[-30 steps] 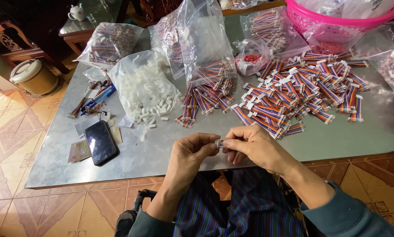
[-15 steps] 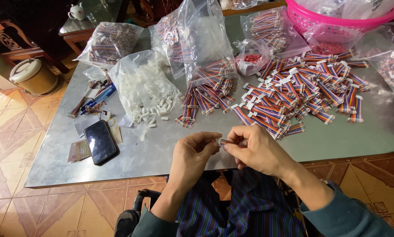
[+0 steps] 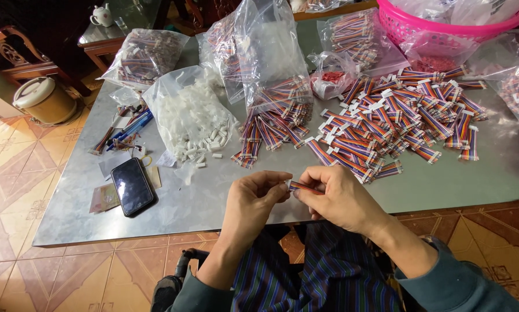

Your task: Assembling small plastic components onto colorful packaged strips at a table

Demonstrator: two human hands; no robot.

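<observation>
Just in front of the big pile of striped wires (image 3: 398, 124), the left hand (image 3: 252, 202) has pinched closer onto the small white plug (image 3: 286, 184), while the right hand (image 3: 340, 199) grips the striped wire (image 3: 305, 187), so they look almost joined.

My left hand (image 3: 253, 199) and my right hand (image 3: 340, 199) are bare, with no rings, watch or gloves, and the nails are short and plain. My forearms are uncovered too, since the teal-green sleeves are pushed up: the right cuff (image 3: 444, 277) bunches in soft folds at the lower right of the frame, and the left cuff (image 3: 196, 292) shows at the bottom edge left of centre. Across my lap, bottom centre, I wear a dark navy cloth (image 3: 323, 271) striped lengthwise in purple, blue and green.
</observation>
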